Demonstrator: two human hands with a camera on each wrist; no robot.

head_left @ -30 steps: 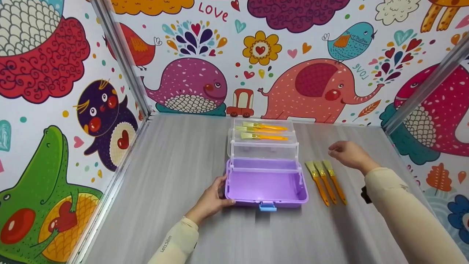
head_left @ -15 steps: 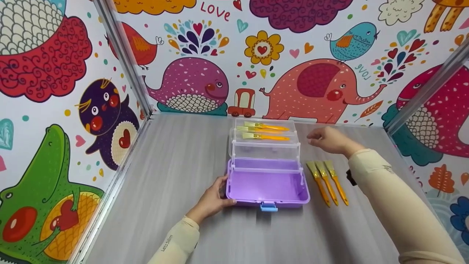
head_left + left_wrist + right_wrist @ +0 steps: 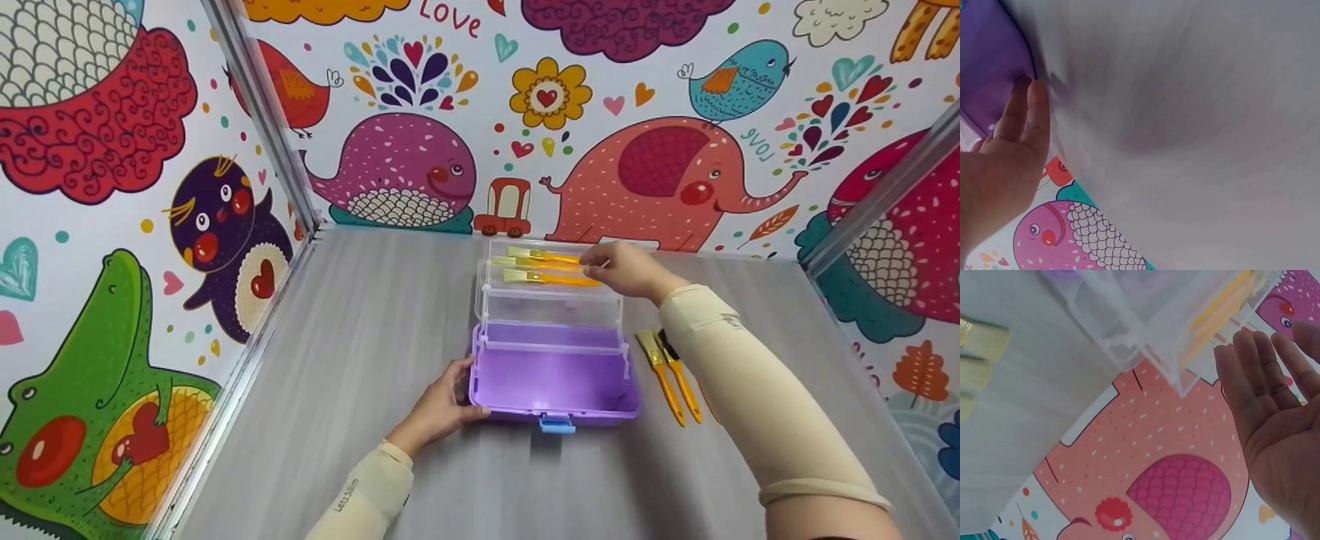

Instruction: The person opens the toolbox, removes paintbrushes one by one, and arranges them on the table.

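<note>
Orange-handled paintbrushes (image 3: 551, 265), roomy grey table (image 3: 360, 315) at left

Left hand (image 3: 439, 405) grips purple plastic box's edge (image 3: 600, 417); loose, empty right hand (image 3: 628, 268) near paintbrushes.

Smooth, semi-glossy plast. box (image 3: 555, 377)

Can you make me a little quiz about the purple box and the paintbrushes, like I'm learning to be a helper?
1. Pick one. What colour is the latch on the front of the purple box?
A red
B blue
C green

2. True or false: that box is shut.

3. Fill in: The ____ hand is by the handle ends of the brushes lying in the clear plastic trays.

Key:
1. B, blue.
2. False, it stands open.
3. Right. The left hand is at the box's front corner.
</note>
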